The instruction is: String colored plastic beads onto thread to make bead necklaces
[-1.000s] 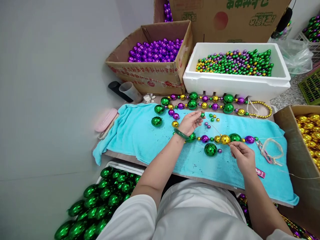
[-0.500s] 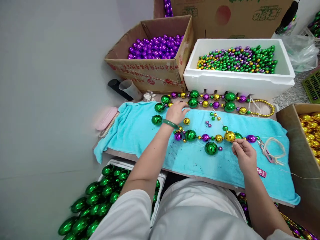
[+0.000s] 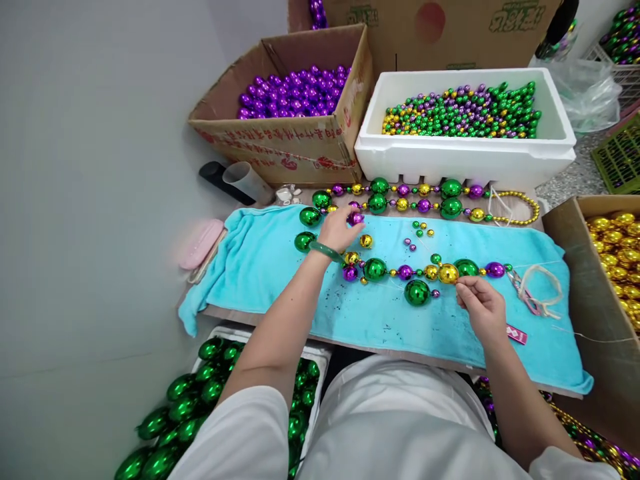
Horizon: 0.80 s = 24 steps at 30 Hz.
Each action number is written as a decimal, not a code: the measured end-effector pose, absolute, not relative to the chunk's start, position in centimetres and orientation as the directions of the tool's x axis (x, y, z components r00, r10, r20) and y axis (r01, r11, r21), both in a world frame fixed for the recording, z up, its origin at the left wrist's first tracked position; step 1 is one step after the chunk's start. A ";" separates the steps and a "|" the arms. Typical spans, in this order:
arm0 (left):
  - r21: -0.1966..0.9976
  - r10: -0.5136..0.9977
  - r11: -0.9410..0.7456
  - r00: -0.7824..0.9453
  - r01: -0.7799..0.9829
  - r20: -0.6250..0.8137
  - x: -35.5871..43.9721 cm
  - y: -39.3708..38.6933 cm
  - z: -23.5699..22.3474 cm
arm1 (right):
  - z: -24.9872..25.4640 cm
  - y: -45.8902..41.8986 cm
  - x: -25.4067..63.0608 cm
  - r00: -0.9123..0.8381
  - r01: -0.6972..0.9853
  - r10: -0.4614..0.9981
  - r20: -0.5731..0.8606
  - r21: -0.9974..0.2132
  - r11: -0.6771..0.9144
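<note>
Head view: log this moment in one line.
left hand: at purple bead | right hand: pinching at large gold bead | surface: turquoise towel

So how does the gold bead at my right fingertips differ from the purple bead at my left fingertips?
The gold bead looks larger than the purple bead. The gold bead shows almost whole, while the left hand partly hides the purple bead. Both are shiny and rounded.

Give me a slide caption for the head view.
Left hand at a purple bead, right hand at a gold bead, above a turquoise towel.
</note>
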<state>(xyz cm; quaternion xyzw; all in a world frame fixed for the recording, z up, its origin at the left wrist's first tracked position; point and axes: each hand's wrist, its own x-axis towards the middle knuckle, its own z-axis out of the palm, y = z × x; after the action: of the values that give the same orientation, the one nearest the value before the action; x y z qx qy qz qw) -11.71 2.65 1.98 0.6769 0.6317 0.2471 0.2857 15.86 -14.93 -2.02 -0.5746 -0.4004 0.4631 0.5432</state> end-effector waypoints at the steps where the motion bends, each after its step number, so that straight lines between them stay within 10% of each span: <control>1: 0.882 0.999 0.020 0.019 0.471 -0.033 -11.0 2.0 2.3 | -2.1 -15.0 15.8 0.238 -0.036 0.967 -0.093 -0.996 -0.087; 4: 0.905 0.954 0.300 0.065 -0.303 -0.294 -8.6 -0.2 3.1 | -2.2 -15.3 15.5 0.215 -0.008 0.973 -0.079 -0.997 -0.079; 7: 0.667 0.874 0.475 0.218 -0.574 -0.435 -6.7 -1.8 3.4 | -2.2 -15.2 15.1 0.216 0.004 0.975 -0.058 -0.998 -0.060; 24: 0.560 0.838 0.521 0.261 -0.644 -0.479 -5.9 -2.7 3.5 | -1.5 -15.4 15.2 0.198 0.033 0.978 -0.069 -0.996 -0.077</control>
<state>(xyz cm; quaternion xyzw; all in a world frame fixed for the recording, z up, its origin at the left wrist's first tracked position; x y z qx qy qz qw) -5.94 -2.73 3.49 0.1271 0.3822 0.4724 0.7840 15.18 -15.38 -1.49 -0.5749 -0.4397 0.4559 0.5179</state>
